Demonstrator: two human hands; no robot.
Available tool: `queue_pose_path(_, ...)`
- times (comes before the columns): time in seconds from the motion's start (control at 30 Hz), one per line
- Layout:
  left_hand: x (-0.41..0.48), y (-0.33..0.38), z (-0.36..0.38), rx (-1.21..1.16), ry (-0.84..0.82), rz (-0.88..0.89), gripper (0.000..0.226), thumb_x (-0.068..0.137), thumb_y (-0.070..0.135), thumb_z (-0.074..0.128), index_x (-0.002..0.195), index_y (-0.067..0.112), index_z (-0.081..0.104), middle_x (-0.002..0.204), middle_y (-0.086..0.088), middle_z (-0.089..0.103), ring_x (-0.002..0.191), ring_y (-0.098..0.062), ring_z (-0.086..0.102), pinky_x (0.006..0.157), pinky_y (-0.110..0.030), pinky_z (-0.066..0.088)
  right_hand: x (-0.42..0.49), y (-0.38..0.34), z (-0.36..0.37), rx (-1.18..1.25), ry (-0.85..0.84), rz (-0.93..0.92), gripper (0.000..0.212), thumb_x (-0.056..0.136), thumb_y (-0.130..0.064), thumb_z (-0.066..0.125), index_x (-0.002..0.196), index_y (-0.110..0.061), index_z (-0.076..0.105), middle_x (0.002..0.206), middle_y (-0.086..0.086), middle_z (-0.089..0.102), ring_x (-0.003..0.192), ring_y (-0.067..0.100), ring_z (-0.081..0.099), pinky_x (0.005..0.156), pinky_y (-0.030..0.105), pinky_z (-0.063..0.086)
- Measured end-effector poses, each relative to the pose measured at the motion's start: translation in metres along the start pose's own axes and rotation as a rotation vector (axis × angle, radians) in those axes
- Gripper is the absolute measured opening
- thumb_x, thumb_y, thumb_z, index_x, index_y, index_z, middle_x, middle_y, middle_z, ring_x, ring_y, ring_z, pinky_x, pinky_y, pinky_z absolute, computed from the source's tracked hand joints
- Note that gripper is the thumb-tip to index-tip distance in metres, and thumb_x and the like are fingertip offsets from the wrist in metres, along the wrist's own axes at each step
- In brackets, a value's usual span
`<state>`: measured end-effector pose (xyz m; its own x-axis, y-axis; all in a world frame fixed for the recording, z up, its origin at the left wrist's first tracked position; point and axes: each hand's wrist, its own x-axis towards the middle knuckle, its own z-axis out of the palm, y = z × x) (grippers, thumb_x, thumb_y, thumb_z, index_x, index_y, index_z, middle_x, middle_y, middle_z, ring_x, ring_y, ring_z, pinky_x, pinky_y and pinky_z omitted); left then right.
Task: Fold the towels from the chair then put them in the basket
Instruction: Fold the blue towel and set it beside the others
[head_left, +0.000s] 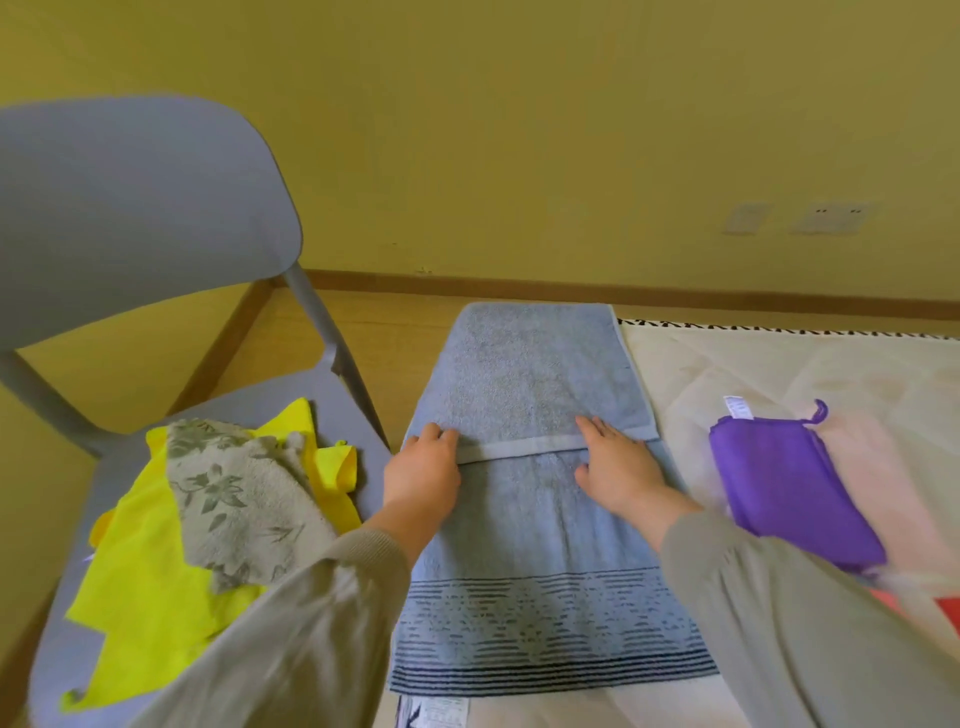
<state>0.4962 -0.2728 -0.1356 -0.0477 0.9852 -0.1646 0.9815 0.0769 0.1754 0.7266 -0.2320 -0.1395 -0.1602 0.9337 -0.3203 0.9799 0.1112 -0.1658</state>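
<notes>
A long blue towel (524, 525) with a dark patterned band near me lies flat on the pale mat, its far end folded back towards me. My left hand (422, 475) rests on the left part of the folded hem, its fingers at the edge. My right hand (615, 462) presses flat on the hem's right part, fingers straight. On the grey chair (156, 208) at the left lie a yellow towel (150, 587) and a grey flowered towel (244, 499) on top of it. A folded purple towel (789, 483) lies on the mat at the right. No basket is in view.
The pale mat (779, 364) with a fringed far edge covers the floor on the right. Wooden floor (384, 332) shows between chair and towel. A yellow wall with sockets (831, 217) stands behind.
</notes>
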Motion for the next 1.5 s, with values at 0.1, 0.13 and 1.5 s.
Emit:
queue_pose_path(0.1,0.001,0.009,-0.01,0.021,0.06,-0.047,0.016,0.092,0.009,0.042,0.103,0.01,0.054,0.106,-0.009,0.055,0.093,-0.029,0.054,0.06,-0.035,0.037,0.004,-0.009,-0.02,-0.169,0.038,0.03,0.039,0.092,-0.013,0.044,0.13,-0.021,0.049,0.118,0.001,0.062,0.11,0.022,0.057,0.11,0.044,0.022)
queue_pose_path(0.13,0.0,0.013,-0.014,0.009,0.089,-0.054,0.011,0.091,0.007,0.042,0.094,0.01,0.052,0.101,-0.01,0.056,0.09,-0.03,0.055,0.059,-0.034,0.035,0.002,-0.012,-0.027,-0.244,0.06,0.042,0.034,0.09,-0.007,0.043,0.118,-0.021,0.057,0.099,0.0,0.066,0.098,0.023,0.061,0.113,0.046,0.018)
queue_pose_path(1.5,-0.166,0.003,0.016,0.618,-0.179,0.373,0.032,0.091,0.001,0.043,0.119,0.009,0.055,0.12,-0.012,0.055,0.112,-0.031,0.05,0.09,-0.038,0.04,-0.192,0.054,0.024,-0.322,0.106,-0.475,0.024,0.056,-0.002,0.068,0.075,-0.015,0.06,0.079,0.0,0.059,0.077,0.021,0.061,0.059,0.027,0.049)
